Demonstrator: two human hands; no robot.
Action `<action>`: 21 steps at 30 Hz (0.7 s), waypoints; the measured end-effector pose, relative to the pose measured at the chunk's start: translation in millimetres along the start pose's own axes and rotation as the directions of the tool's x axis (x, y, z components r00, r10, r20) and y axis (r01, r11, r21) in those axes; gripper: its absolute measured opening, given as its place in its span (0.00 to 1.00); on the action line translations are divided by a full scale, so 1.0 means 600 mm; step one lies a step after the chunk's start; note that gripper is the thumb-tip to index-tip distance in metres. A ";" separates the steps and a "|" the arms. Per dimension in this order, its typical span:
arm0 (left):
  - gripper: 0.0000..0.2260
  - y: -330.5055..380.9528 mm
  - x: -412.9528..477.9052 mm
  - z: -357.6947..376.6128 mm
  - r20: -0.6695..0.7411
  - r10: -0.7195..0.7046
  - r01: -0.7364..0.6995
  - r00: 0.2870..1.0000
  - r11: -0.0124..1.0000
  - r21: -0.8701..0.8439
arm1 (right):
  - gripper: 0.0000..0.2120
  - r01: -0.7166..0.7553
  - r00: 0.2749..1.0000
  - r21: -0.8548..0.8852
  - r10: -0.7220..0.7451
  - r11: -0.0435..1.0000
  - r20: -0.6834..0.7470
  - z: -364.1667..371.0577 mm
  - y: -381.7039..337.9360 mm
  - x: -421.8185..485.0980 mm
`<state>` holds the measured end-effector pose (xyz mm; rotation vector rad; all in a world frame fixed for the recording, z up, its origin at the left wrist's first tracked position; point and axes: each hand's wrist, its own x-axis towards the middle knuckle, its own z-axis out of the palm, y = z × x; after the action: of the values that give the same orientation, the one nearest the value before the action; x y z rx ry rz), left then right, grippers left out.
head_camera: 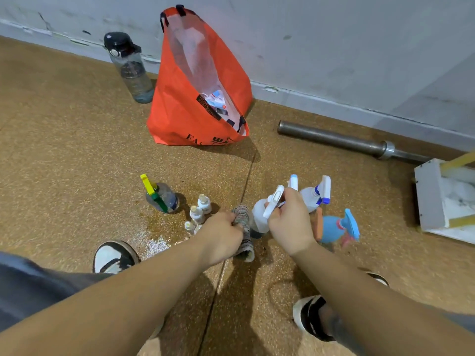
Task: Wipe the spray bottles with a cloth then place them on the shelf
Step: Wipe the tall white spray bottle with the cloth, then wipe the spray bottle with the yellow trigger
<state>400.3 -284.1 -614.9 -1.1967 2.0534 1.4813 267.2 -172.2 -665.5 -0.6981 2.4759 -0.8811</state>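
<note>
Here the white spray bottle (259, 214) sits roughly upright low at the floor (64, 155), long axis near vertical, nozzle aimed toward the wall (334, 42). The right hand (289, 223) grips its trigger head. The left hand (221, 236) clutches a cloth (243, 219) against its side. Small bottles (198, 214) crowd the left and a blue spray bottle (334, 227) the right; bare floor opens farther left.

At lower centre of the frame, the right hand (288, 222) grips the trigger head of a white plastic spray bottle (259, 214). The left hand (223, 235) holds a grey patterned cloth (243, 222) against the bottle's side. A blue plastic spray bottle (334, 226) lies just right of the hands. An orange fabric bag (180, 104) stands at upper centre.
</note>
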 end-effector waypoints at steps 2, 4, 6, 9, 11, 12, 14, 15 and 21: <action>0.08 -0.007 0.000 0.010 0.030 -0.007 0.004 1.000 0.997 0.081 | 0.03 -0.025 0.999 -0.030 0.026 0.999 0.040 0.008 0.023 -0.009; 0.15 -0.012 0.001 0.017 0.043 -0.030 0.025 0.999 0.995 0.099 | 0.03 -0.027 0.997 -0.052 0.031 0.998 0.069 0.007 0.039 -0.016; 0.21 -0.017 0.001 0.024 0.068 -0.050 0.043 0.996 0.995 0.092 | 0.02 -0.027 0.996 -0.094 0.035 0.995 0.078 0.000 0.052 -0.020; 0.22 -0.030 0.001 0.029 0.098 -0.068 0.056 0.993 0.990 0.126 | 0.03 -0.073 0.996 -0.131 0.079 0.989 0.037 -0.006 0.078 -0.018; 0.22 -0.040 0.004 0.026 0.100 -0.068 0.054 0.993 0.989 0.137 | 0.06 -0.098 0.995 -0.135 0.099 0.986 0.001 -0.006 0.093 -0.016; 0.22 -0.043 0.003 0.023 0.095 -0.057 0.043 0.994 0.988 0.146 | 0.07 -0.097 0.995 -0.147 0.095 0.984 -0.016 -0.007 0.097 -0.016; 0.20 -0.045 0.000 0.018 0.077 -0.050 0.038 0.996 0.987 0.159 | 0.10 -0.105 0.994 -0.180 0.104 0.978 -0.011 -0.016 0.094 -0.015; 0.17 -0.047 -0.001 0.014 0.065 -0.043 0.031 0.997 0.986 0.165 | 0.12 -0.094 0.994 -0.237 0.104 0.967 0.029 -0.019 0.091 -0.014; 0.09 -0.046 -0.020 -0.007 0.006 -0.019 0.018 1.000 0.989 0.145 | 0.05 -0.188 0.920 -0.444 0.315 0.876 0.232 -0.032 0.086 -0.016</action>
<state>430.1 -285.3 -621.7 -1.1485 2.0994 1.3005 248.3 -123.0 -684.0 -0.5640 2.4155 -0.1306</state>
